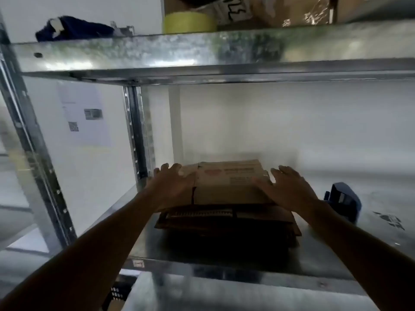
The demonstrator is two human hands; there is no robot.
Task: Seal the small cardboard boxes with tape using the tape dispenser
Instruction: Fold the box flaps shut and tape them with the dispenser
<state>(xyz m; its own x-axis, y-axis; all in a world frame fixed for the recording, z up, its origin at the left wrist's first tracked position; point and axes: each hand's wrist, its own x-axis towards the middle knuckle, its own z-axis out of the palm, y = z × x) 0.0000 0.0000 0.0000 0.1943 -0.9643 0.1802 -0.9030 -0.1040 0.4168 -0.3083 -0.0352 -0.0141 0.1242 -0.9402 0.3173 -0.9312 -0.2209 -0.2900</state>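
Lying stacked flat on the shelf [325, 254], the cardboard boxes [224, 187] are being touched on top by the left hand [173, 187], fingers straight. The right hand [289, 189] is being held spread open at the stack's right edge. The blue tape dispenser [343, 200] is being observed just beyond it.

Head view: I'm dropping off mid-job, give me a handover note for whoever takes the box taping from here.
Left hand: open, flat on the left end of the top flattened box.
Right hand: open at its right edge; contact unclear.
Tape dispenser: on the shelf right of the box stack, untouched.
Done: nothing sealed in view.
Left: take a box, fold it up, tape it.
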